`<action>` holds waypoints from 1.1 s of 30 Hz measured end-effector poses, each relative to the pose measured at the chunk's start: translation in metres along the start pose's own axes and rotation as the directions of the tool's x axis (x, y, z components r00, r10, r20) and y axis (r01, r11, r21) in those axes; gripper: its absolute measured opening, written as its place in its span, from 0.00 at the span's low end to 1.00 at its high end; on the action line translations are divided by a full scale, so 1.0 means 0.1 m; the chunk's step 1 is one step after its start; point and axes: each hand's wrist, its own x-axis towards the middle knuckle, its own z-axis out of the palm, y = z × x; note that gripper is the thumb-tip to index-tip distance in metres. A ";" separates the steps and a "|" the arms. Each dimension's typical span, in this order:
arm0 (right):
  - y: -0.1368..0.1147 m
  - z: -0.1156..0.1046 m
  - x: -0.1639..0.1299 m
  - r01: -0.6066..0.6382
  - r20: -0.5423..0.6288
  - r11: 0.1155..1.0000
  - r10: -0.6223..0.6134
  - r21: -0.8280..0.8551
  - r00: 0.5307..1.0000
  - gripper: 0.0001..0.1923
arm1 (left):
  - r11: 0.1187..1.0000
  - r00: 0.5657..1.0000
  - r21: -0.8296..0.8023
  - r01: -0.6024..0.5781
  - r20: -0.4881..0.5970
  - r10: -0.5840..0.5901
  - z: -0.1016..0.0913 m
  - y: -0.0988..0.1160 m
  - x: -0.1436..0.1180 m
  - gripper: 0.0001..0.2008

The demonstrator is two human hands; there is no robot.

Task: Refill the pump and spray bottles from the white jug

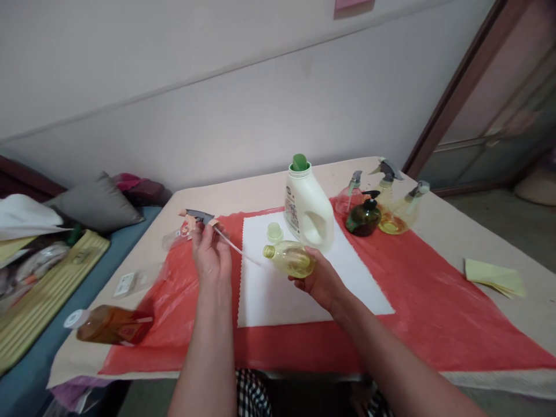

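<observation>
Seated view over a table (486,231), near to far. Nearest the viewer, two bare forearms rise from the lower edge, a checked garment showing between them. The left hand (211,259) has its fingers closed on a spray trigger head (196,218), from which a thin dip tube (237,249) runs rightward and toward the viewer. The right hand (320,282) is wrapped from below around a small yellow bottle (290,258), held off the surface and lying nearly horizontal. The bottle's long axis runs left to right, its uncapped neck pointing left at the free end of the tube. Tube tip and bottle mouth are near but apart, and the two axes are not quite in line: the tube slopes down toward the mouth from the upper left. The left hand is the nearer one to the trigger, the right to the bottle.

Beneath the hands lie a white sheet (286,301) and, under it, a red cloth (434,313). An amber bottle (110,325) lies on its side at the near left corner. Just beyond the held bottle stand a pale green cap (275,231) and a white jug (308,213) with a green top. Farther right is a dark pump bottle (364,216) among three spray bottles (397,202), close together. Yellow papers (493,277) rest toward the right edge.

Beyond the table are a plain pale wall, a grey cushion (98,204) at left, and a dark door frame at right.
</observation>
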 end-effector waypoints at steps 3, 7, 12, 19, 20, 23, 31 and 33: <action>0.07 0.00 0.00 -0.015 0.032 0.999 0.016 -0.035 0.999 0.18 | 0.994 0.994 -0.033 -0.106 0.013 0.107 0.04 0.04 -0.07 0.16; 0.10 0.01 0.01 -0.017 0.044 0.998 0.019 -0.054 0.999 0.19 | 0.985 0.985 -0.030 -0.171 -0.008 0.170 0.06 0.09 -0.09 0.15; 0.09 0.02 0.01 -0.010 0.037 0.999 0.012 -0.051 0.999 0.19 | 0.973 0.973 0.028 -0.230 -0.017 0.230 0.07 0.12 -0.12 0.17; 0.11 0.04 0.00 0.010 0.035 1.000 -0.009 -0.025 0.999 0.19 | 0.986 0.985 0.065 -0.152 0.088 0.146 0.23 0.00 -0.33 0.19; 0.11 0.04 0.00 0.015 0.036 1.000 -0.015 -0.003 0.999 0.19 | 0.990 0.985 0.058 -0.132 0.117 0.124 0.25 -0.04 -0.36 0.19; 0.11 0.05 0.00 0.036 0.047 0.996 -0.040 0.076 0.998 0.19 | 0.998 0.984 0.019 -0.060 0.170 0.056 0.31 -0.19 -0.45 0.19; 0.03 0.08 -0.06 0.104 0.109 0.967 -0.132 0.231 0.985 0.17 | 0.992 0.974 0.065 0.109 0.192 -0.120 0.38 -0.42 -0.66 0.22; 0.02 0.07 -0.06 0.118 0.104 0.961 -0.147 0.248 0.984 0.17 | 0.989 0.974 0.085 0.117 0.184 -0.131 0.38 -0.42 -0.67 0.23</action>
